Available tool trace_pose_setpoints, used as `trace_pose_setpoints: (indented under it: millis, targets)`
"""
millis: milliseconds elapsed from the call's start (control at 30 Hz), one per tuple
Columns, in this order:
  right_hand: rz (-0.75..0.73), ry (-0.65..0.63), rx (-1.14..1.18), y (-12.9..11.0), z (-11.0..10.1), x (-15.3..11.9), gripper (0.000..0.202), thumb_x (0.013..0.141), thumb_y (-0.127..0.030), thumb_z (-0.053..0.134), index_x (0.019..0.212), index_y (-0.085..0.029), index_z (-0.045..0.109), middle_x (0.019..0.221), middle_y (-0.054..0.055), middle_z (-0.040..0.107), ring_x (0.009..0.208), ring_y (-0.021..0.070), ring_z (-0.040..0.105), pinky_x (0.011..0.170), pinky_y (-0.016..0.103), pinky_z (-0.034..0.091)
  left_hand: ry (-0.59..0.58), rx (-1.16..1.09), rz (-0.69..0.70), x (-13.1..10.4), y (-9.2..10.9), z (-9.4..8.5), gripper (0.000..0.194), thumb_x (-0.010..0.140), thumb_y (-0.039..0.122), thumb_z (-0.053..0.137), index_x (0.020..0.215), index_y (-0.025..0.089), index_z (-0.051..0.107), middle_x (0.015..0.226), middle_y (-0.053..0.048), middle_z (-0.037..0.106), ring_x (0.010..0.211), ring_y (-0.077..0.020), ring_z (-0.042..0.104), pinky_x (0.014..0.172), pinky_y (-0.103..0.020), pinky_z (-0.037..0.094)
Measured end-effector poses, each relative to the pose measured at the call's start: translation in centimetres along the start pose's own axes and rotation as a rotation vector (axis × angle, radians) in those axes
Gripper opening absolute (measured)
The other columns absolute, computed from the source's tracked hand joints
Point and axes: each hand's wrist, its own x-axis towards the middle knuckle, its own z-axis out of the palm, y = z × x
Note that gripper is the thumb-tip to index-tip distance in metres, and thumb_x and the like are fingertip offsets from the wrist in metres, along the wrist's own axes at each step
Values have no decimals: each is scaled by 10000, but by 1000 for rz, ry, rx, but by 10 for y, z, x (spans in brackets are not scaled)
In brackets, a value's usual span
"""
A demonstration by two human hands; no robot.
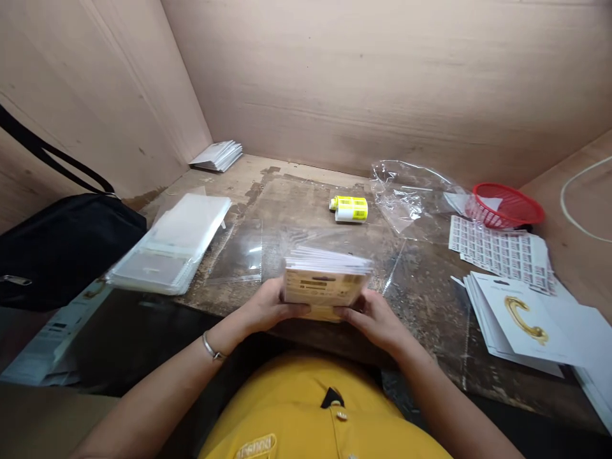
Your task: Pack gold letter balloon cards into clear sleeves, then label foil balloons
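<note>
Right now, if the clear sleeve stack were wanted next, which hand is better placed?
Likely the left hand: the clear sleeve stack lies to its left, farther from the right hand. Both hold the card stack, so the left would need freeing first.

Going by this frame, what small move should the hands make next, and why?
Probably tap the stack of printed cards lightly against the tabletop to square it: the left hand and right hand hold it at its two sides, and its upper edges, though somewhat blurred, look fanned rather than flush.
</note>
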Motion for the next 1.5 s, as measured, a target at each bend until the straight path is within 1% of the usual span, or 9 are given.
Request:
trace_pose_setpoints:
  millis: [200,367,533,700,767,833,967,1133,1500]
  targets:
    - [38,104,272,-29,-7,5,376,745,-412,751,1014,-173,644,1059,88,712,985,228,665,874,361,542,96,-186,-17,0,17,-1,541,757,377,750,1206,123,588,1221,-139,659,1121,-294,617,979,-423,489]
    - [289,-86,406,-25,-11,7,545,714,-486,744,1125,-178,562,1007,89,690,811,195,671,646,310,568,79,-509,-229,2,7,12,596,825,456,657,1266,78,523,1189,-197,656,1042,-296,653,916,-432,515]
    - [475,-53,117,-2,0,13,474,875,-488,518,1224,-178,439,662,-1,615,456,157,559,426,288,476,136,51,-319,10,-1,-3,628,821,604,575,1192,97,573,1114,-177,684,998,-300,657,846,-402,527]
    - [294,249,-792,4,11,20,480,943,-438,428,1287,-105,452,837,134,677,748,268,658,670,370,497,527,1115,-42,-5,11,-5,567,903,494,514,1286,77,497,941,-160,707,888,-305,682,780,-430,529]
    - [244,314,-982,6,16,17,501,960,-451,386,1300,-89,453,792,133,672,718,286,649,647,379,481,394,1239,417,-21,8,14,362,950,316,467,1244,115,535,1043,-139,705,981,-247,667,868,-388,517]
    - [57,420,-1076,4,17,11,471,965,-443,379,1258,-94,497,808,133,665,737,279,635,663,379,481,43,1247,734,-35,-1,38,309,956,177,402,1220,138,557,1163,-109,684,1107,-202,623,966,-342,475]
    - [-548,286,-1167,-11,12,10,355,916,-413,525,1110,-123,590,1128,177,622,1031,279,550,892,398,451,-124,1354,500,-46,-21,71,414,973,189,343,1348,55,456,1329,-190,572,1228,-262,548,979,-391,456]
    - [-638,-245,-1307,-30,14,30,93,895,-168,521,906,-131,605,1040,122,642,776,195,491,720,319,431,-20,1406,429,-41,-27,77,446,974,257,390,1342,16,464,1317,-210,575,1258,-287,519,1038,-412,401]
    - [-507,26,-1432,-12,31,48,136,924,-195,492,922,-175,627,1018,89,649,823,221,469,701,337,331,27,1413,460,-37,-30,75,472,953,313,459,1310,8,505,1357,-213,540,1289,-315,482,1078,-420,359]
